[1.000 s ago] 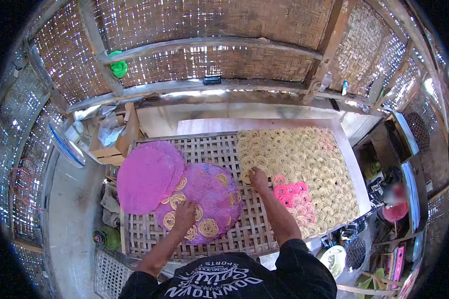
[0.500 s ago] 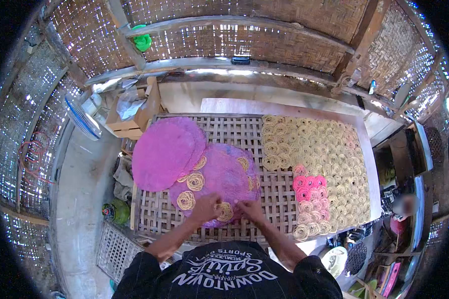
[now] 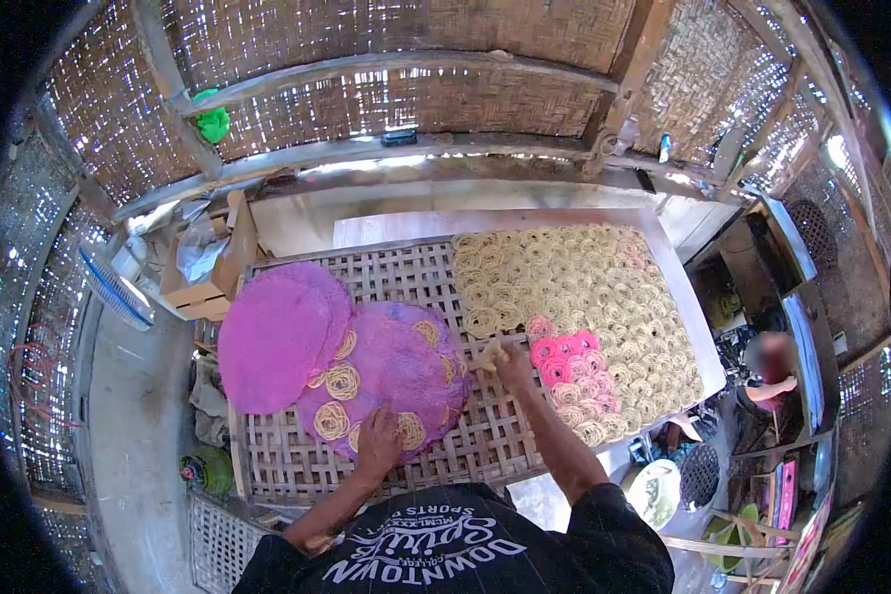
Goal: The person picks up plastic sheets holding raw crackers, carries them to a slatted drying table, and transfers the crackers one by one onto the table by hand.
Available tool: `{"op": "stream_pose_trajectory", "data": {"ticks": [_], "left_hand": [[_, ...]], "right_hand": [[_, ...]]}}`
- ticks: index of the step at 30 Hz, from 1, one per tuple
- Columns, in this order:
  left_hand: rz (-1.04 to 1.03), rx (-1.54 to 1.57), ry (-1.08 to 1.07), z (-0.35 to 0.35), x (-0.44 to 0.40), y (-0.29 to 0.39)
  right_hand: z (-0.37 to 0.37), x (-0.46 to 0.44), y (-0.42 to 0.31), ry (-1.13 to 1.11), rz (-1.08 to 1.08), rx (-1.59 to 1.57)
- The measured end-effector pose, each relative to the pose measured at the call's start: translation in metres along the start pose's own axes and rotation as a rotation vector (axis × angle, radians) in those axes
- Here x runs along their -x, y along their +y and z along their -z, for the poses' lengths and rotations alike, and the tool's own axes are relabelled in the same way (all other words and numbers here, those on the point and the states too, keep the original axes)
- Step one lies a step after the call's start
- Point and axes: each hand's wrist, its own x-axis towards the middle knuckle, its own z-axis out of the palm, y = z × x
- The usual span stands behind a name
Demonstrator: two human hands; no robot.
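Note:
My left hand (image 3: 378,441) rests on the purple mesh sheet (image 3: 381,366), fingers stretched out flat, beside a pale yellow noodle-like coil (image 3: 409,431). More such coils, including one (image 3: 343,381) farther back, lie around that sheet. My right hand (image 3: 512,364) is closed on a pale yellow noodle coil (image 3: 490,353), held over the woven rack between the sheet and the rows of coils. Near it sit several bright pink coils (image 3: 556,370). Rows of pale yellow coils (image 3: 564,272) cover the rack's right side.
A stack of round pink-purple mesh sheets (image 3: 279,337) lies left on the woven bamboo rack (image 3: 396,265). Behind it stand a cardboard box (image 3: 208,277) and a fan (image 3: 114,287). At the right, another person (image 3: 770,386) is near a pale basin (image 3: 653,492).
My right hand has moved from the purple sheet rightward and farther back, with a noodle coil in it. My left hand has flattened onto the sheet. The view has turned right.

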Motion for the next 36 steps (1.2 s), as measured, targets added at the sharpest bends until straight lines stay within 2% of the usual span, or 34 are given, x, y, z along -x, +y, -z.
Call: {"op": "stream_pose_trajectory", "data": {"ticks": [3,6,7,10,13,15,17,19,21,22,23,24,26,28,30,32,34,36], "left_hand": [[0.023,0.032,-0.058,0.007,-0.005,0.004],[0.067,0.096,-0.095,0.009,-0.013,0.008],[0.085,0.121,-0.102,0.008,-0.014,0.008],[0.127,0.232,-0.057,0.003,-0.014,0.011],[0.364,0.483,-0.173,0.031,-0.022,0.040],[0.388,0.498,-0.204,0.032,-0.025,0.051],[0.372,0.512,-0.193,0.031,-0.025,0.058],[0.293,0.530,-0.170,0.026,-0.024,0.065],[0.046,0.627,-0.208,0.015,-0.023,0.067],[-0.094,0.676,-0.229,0.011,-0.026,0.069],[-0.200,0.640,-0.060,0.028,-0.030,0.083],[-0.189,0.594,-0.064,0.026,-0.035,0.079],[-0.199,0.508,-0.075,0.023,-0.046,0.058],[-0.058,0.263,0.164,0.037,-0.062,0.035],[0.055,0.064,0.068,0.032,-0.083,-0.006],[0.117,-0.060,0.152,0.014,-0.092,-0.051],[0.092,-0.200,0.105,0.011,-0.103,-0.088],[0.108,-0.275,0.049,0.012,-0.117,-0.103]], "right_hand": [[0.027,-0.027,-0.005,0.122,0.105,0.305],[0.048,-0.045,-0.009,-0.009,-0.023,0.426],[0.048,-0.051,0.001,0.017,0.073,0.386],[0.041,-0.074,0.045,0.056,0.310,0.762],[0.056,-0.039,-0.022,0.256,0.179,0.582],[0.050,-0.015,-0.048,0.386,0.283,0.420],[0.021,0.022,-0.046,0.141,0.115,0.462],[0.004,0.064,-0.050,-0.512,-0.260,-0.136],[0.009,0.106,-0.120,-0.766,-0.810,-0.452],[0.001,0.109,-0.121,-0.735,-0.826,-0.593],[-0.007,0.116,-0.111,-0.695,-0.843,-0.734],[-0.014,0.125,-0.093,-0.640,-0.856,-0.880],[-0.053,0.126,0.010,-0.412,-0.223,-0.625],[-0.012,0.102,-0.033,-0.276,-0.260,-0.532],[0.012,0.074,-0.055,-0.177,-0.293,-0.537],[0.017,0.050,-0.056,-0.104,-0.313,-0.645],[-0.013,0.012,0.002,0.008,-0.170,-0.552],[-0.009,-0.011,-0.001,0.062,-0.094,-0.371]]}}
